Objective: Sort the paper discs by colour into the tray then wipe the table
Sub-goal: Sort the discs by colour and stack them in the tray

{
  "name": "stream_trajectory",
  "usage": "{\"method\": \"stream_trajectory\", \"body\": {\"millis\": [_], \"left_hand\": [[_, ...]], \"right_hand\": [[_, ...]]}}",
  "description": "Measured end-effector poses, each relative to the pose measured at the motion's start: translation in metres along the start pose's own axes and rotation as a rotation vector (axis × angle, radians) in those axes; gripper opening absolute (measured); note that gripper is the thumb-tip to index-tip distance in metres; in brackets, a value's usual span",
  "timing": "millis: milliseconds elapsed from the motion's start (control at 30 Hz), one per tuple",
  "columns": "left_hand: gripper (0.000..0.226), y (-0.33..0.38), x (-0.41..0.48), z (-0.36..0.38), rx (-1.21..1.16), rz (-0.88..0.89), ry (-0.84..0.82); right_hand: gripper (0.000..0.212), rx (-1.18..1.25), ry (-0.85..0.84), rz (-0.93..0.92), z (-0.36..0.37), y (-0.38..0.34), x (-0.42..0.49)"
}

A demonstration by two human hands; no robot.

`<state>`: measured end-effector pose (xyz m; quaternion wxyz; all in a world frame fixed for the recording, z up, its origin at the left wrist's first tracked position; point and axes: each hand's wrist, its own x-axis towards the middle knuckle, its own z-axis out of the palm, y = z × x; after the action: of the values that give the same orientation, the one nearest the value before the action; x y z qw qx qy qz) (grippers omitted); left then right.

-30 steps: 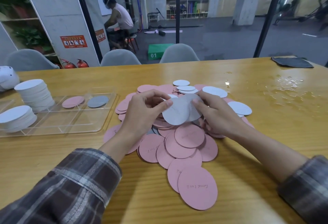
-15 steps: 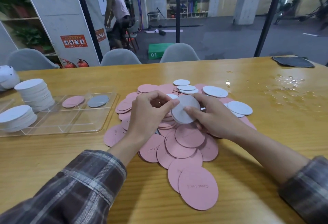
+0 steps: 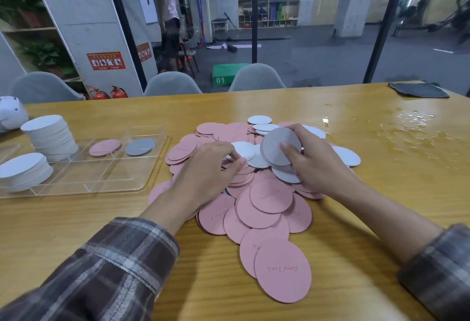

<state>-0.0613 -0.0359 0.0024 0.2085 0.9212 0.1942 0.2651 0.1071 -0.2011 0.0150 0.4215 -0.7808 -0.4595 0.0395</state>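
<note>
A heap of pink paper discs (image 3: pixel 270 197) mixed with white and grey ones lies in the middle of the wooden table. My right hand (image 3: pixel 318 165) holds a small stack of grey discs (image 3: pixel 277 146) tilted up above the heap. My left hand (image 3: pixel 208 170) rests on the heap with its fingertips pinched at the edge of a white disc (image 3: pixel 245 150). The clear tray (image 3: pixel 142 183) stands to the left; one compartment holds a pink disc (image 3: pixel 104 147), the one beside it a grey disc (image 3: pixel 140 146), and two hold stacks of white discs (image 3: pixel 49 133).
A puddle of water (image 3: pixel 407 127) spreads over the table's far right. A dark cloth (image 3: pixel 418 89) lies at the far right corner. A white object (image 3: pixel 11 113) sits at the left edge. Grey chairs (image 3: pixel 256 78) line the far side.
My right hand has taken the grey discs alone and lifted them to the right. My left hand has let go of them and dropped onto the heap at a white disc.
</note>
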Motion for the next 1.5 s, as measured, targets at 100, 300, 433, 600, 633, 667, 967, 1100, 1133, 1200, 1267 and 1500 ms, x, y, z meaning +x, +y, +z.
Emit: {"method": "stream_trajectory", "body": {"millis": [100,300,433,600,633,667,967,1100,1133,1200,1267,1500], "left_hand": [[0.015,0.001,0.0,0.0,-0.026,-0.036,0.009],[0.01,0.001,0.001,0.003,-0.075,-0.07,0.027],[0.036,-0.001,0.003,-0.003,-0.244,-0.133,0.052],[0.034,0.002,0.004,-0.01,-0.56,-0.246,0.107],[0.032,0.004,0.004,-0.01,-0.607,-0.259,0.101],[0.032,0.005,0.004,-0.01,-0.647,-0.27,0.091],[0.019,0.028,-0.001,-0.001,-0.807,-0.386,0.014],[0.006,0.035,-0.002,0.001,-0.761,-0.37,0.049],[0.005,0.035,-0.002,0.0,-0.752,-0.366,0.059],[0.004,0.036,-0.003,-0.001,-0.734,-0.358,0.068],[0.005,0.036,-0.004,-0.001,-0.725,-0.363,0.079],[0.009,0.046,-0.005,-0.003,-0.822,-0.49,0.043]], "right_hand": [[0.028,0.007,-0.004,0.034,0.001,0.001,0.001],[0.025,0.012,-0.012,0.058,0.002,-0.001,0.0],[0.022,0.032,-0.005,0.068,0.0,-0.002,-0.002],[0.025,0.06,0.0,0.1,-0.003,-0.007,-0.004],[0.025,0.069,0.0,0.106,-0.003,-0.008,-0.004],[0.025,0.074,0.002,0.108,-0.004,-0.008,-0.004],[0.021,0.09,-0.013,0.033,0.0,-0.009,-0.004],[0.022,0.173,-0.044,0.048,0.004,-0.008,-0.004],[0.023,0.22,-0.05,0.069,0.005,-0.009,-0.005],[0.024,0.309,-0.053,0.106,0.004,-0.009,-0.005],[0.026,0.345,-0.052,0.117,0.003,-0.01,-0.004],[0.026,0.349,-0.077,0.107,0.004,-0.012,-0.006]]}}
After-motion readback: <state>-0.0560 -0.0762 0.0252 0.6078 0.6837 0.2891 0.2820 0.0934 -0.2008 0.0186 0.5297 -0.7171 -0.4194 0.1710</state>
